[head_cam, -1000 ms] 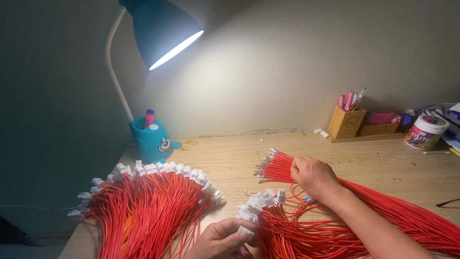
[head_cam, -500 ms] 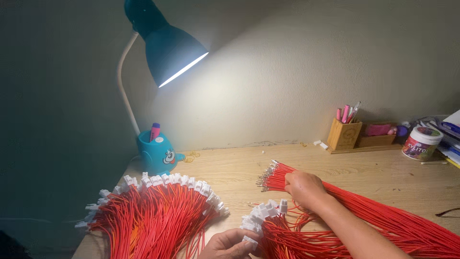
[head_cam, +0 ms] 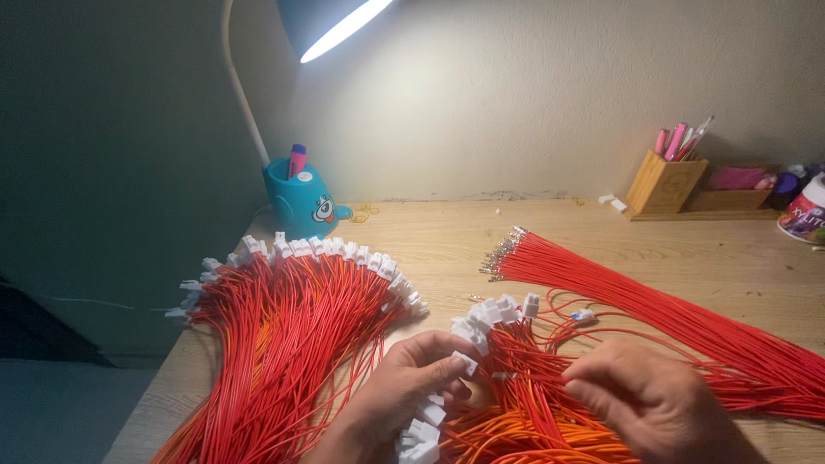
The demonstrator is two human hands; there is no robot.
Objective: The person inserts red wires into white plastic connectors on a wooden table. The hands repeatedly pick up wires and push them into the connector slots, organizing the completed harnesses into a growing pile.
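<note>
My left hand (head_cam: 404,387) pinches a small white plug connector (head_cam: 465,362) on a red wire, at the near edge of the wooden desk (head_cam: 447,236). My right hand (head_cam: 657,399) rests on the middle pile of red wires with white connectors (head_cam: 494,314), fingers curled around a few strands. To the left lies a fanned bundle of red wires tipped with white connectors (head_cam: 292,309). On the right a long bundle of red wires with bare metal ends (head_cam: 503,253) stretches off to the right.
A teal cartoon-shaped pen holder (head_cam: 302,199) stands at the back left under a desk lamp (head_cam: 344,26). A wooden pen holder with pink pens (head_cam: 663,180), a low wooden tray (head_cam: 739,193) and a white tub (head_cam: 806,215) sit at the back right against the wall.
My right hand has come back from the metal-tipped bundle to the middle pile near me. The view has tilted down and closer; my left hand stays on a connector.
</note>
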